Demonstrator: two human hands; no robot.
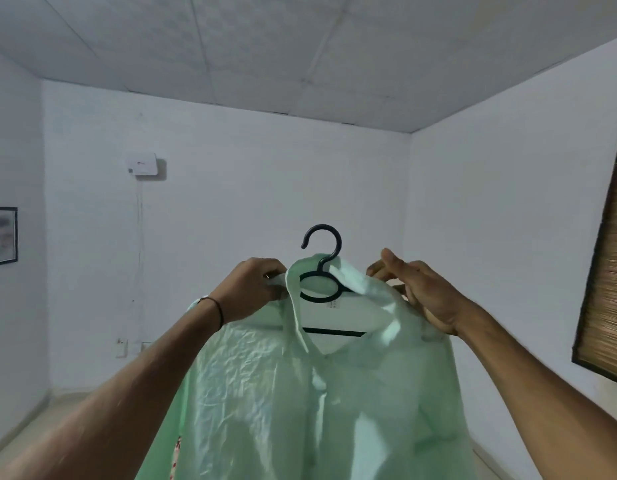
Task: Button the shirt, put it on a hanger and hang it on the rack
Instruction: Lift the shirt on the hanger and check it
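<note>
- Two hands are holding a pale green shirt (265, 393) up in mid-air, in front of a white wall (248, 202).
- The shirt is hanging on a black hanger (321, 271); the hook is standing clear above the collar.
- The left hand (251, 289) is closing its fingers on the shirt's left shoulder, just beside the collar.
- The right hand (418, 289) is gripping the right shoulder fabric, with some fingers extending loosely.
- The placket is lying closed below the collar.
- A thin dark band (219, 311) is circling the left wrist.
</note>
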